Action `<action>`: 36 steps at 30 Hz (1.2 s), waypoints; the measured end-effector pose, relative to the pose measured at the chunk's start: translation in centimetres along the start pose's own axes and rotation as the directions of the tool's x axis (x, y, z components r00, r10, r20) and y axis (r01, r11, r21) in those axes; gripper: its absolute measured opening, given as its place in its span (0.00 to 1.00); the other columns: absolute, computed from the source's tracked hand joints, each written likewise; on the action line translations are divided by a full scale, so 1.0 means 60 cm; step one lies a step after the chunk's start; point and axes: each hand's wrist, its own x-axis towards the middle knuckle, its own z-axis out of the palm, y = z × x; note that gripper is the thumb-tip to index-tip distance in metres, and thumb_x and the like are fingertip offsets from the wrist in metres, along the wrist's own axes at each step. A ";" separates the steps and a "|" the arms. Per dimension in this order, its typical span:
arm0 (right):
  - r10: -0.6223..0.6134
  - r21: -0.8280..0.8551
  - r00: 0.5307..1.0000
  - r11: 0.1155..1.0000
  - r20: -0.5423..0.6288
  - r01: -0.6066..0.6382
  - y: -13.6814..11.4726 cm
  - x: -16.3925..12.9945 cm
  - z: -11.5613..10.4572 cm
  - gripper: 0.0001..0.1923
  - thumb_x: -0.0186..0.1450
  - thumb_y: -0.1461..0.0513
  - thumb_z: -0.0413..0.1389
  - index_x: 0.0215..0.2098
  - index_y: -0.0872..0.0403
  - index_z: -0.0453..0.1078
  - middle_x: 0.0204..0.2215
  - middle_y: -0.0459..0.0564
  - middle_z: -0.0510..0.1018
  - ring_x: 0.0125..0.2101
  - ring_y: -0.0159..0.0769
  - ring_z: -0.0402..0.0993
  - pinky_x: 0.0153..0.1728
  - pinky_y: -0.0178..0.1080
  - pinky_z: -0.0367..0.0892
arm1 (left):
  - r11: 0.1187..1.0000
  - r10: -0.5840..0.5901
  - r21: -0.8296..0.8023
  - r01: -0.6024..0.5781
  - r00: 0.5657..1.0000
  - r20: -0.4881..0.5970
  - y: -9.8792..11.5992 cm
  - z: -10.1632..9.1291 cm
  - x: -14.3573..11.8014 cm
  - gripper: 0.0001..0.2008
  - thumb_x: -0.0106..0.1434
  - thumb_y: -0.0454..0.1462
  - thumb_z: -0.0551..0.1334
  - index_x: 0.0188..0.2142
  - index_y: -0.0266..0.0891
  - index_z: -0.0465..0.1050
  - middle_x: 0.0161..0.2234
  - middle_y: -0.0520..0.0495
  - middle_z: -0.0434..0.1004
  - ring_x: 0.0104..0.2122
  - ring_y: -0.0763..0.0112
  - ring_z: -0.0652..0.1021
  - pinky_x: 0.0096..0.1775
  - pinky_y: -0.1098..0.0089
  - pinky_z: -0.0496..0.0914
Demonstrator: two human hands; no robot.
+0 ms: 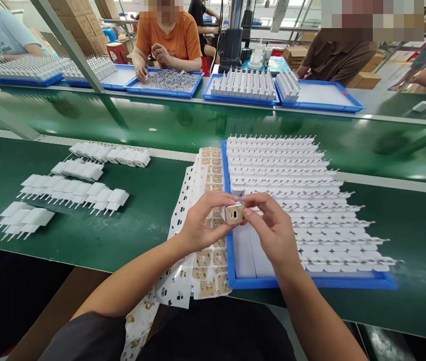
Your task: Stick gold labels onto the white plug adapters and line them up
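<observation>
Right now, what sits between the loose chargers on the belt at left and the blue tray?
Head view: sticker sheets overlap beside the blue tray; bare green belt separates them from the loose chargers.

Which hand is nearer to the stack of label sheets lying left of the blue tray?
Left. The left hand is directly over the label sheets, pinching the small charger. The right hand holds the charger's other side, over the blue tray.
</observation>
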 end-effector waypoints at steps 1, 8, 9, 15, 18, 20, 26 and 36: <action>0.014 0.037 1.000 0.999 0.015 -0.015 0.001 0.000 0.001 0.07 0.69 0.60 0.58 0.45 0.48 0.74 0.41 0.49 0.74 0.41 0.37 0.74 0.33 0.36 0.75 | 1.000 -0.010 0.001 0.010 1.000 -0.004 0.000 0.000 -0.001 0.20 0.61 0.34 0.71 0.52 0.42 0.71 0.47 0.42 0.80 0.48 0.61 0.80 0.51 0.58 0.76; 0.021 0.139 0.999 0.990 0.036 -0.026 0.005 -0.008 0.023 0.07 0.67 0.62 0.60 0.43 0.45 0.72 0.50 0.49 0.73 0.56 0.39 0.69 0.47 0.39 0.73 | 0.983 0.110 0.150 -0.105 0.993 -0.029 -0.004 0.007 -0.005 0.15 0.64 0.33 0.67 0.49 0.44 0.69 0.46 0.44 0.77 0.47 0.64 0.79 0.48 0.60 0.76; 0.019 0.183 0.999 0.983 0.041 -0.026 0.006 -0.010 0.026 0.06 0.67 0.62 0.60 0.43 0.45 0.72 0.50 0.48 0.74 0.56 0.39 0.70 0.48 0.39 0.73 | 0.978 0.135 0.166 -0.128 0.990 -0.028 -0.004 0.008 -0.006 0.16 0.64 0.33 0.67 0.49 0.44 0.69 0.46 0.44 0.77 0.47 0.65 0.79 0.48 0.60 0.76; -0.013 0.303 1.000 0.953 0.021 0.006 0.017 -0.011 0.028 0.06 0.68 0.63 0.57 0.39 0.45 0.75 0.49 0.47 0.78 0.55 0.39 0.73 0.57 0.46 0.69 | 0.962 0.198 0.204 -0.181 0.978 -0.063 -0.004 0.014 -0.010 0.16 0.63 0.33 0.69 0.48 0.44 0.68 0.43 0.46 0.76 0.44 0.67 0.79 0.49 0.60 0.77; -0.013 0.296 1.000 0.955 0.008 0.010 0.017 -0.011 0.027 0.05 0.68 0.62 0.57 0.38 0.46 0.76 0.48 0.48 0.79 0.54 0.41 0.74 0.59 0.50 0.67 | 0.963 0.200 0.194 -0.185 0.978 -0.063 -0.003 0.013 -0.010 0.17 0.63 0.34 0.69 0.48 0.45 0.68 0.43 0.46 0.77 0.44 0.66 0.80 0.49 0.59 0.77; -0.011 0.307 1.000 0.952 0.019 0.004 0.016 -0.011 0.027 0.05 0.68 0.62 0.58 0.40 0.46 0.76 0.49 0.49 0.79 0.56 0.41 0.73 0.59 0.49 0.68 | 0.966 0.193 0.185 -0.178 0.979 -0.069 -0.002 0.012 -0.010 0.17 0.63 0.34 0.69 0.49 0.45 0.68 0.43 0.46 0.77 0.44 0.66 0.80 0.48 0.59 0.78; -0.008 0.321 0.999 0.947 0.032 -0.003 0.015 -0.012 0.029 0.06 0.68 0.62 0.59 0.41 0.45 0.77 0.49 0.48 0.79 0.57 0.40 0.73 0.57 0.47 0.71 | 0.965 0.203 0.183 -0.187 0.976 -0.077 -0.003 0.012 -0.010 0.17 0.63 0.34 0.68 0.49 0.45 0.67 0.43 0.46 0.77 0.44 0.66 0.80 0.47 0.60 0.78; 0.019 0.357 0.998 0.933 0.053 -0.037 0.015 -0.009 0.023 0.09 0.68 0.62 0.57 0.41 0.44 0.80 0.49 0.47 0.81 0.55 0.41 0.75 0.62 0.50 0.64 | 0.974 0.197 0.129 -0.185 0.977 -0.086 -0.007 0.011 -0.011 0.20 0.61 0.34 0.70 0.50 0.44 0.68 0.43 0.45 0.76 0.44 0.65 0.80 0.48 0.59 0.78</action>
